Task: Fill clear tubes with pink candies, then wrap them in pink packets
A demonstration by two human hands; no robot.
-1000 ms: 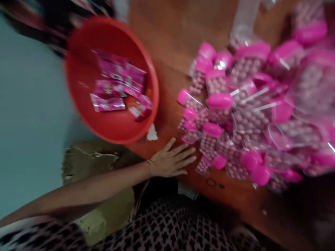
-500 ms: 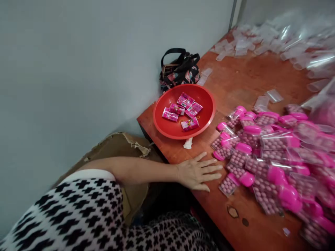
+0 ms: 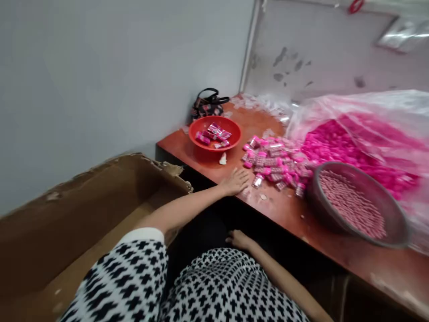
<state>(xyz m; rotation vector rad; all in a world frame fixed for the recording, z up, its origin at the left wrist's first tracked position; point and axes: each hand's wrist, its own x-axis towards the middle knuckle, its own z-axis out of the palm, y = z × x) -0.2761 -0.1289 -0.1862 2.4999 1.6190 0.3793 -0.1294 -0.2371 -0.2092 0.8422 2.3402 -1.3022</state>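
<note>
My left hand [image 3: 236, 181] lies flat at the front edge of the reddish table [image 3: 197, 166], palm down, holding nothing. Just beyond its fingertips is a pile of small clear containers [image 3: 276, 163] with bright pink caps, filled with pink beads. My right hand [image 3: 239, 239] is low in front of my body, below the table edge. Its fingers point down and are partly hidden in dark shade, so their grip is unclear. Behind my left hand stands a red bowl [image 3: 197, 144] with several shiny pink packets [image 3: 219, 131] in it.
A grey basin [image 3: 315, 199] of pink beads sits near the table's front edge. Behind it a large clear bag [image 3: 398, 105] holds pink caps. A handbag [image 3: 208, 109] stands by the wall. An open cardboard box [image 3: 100, 197] is at my left; clear plastic pieces [image 3: 258, 103] lie at the back.
My view has swung right and drawn back, bringing the basin, the bag of caps and my right hand into sight. My left hand stays at the table edge, its fingers less spread.
</note>
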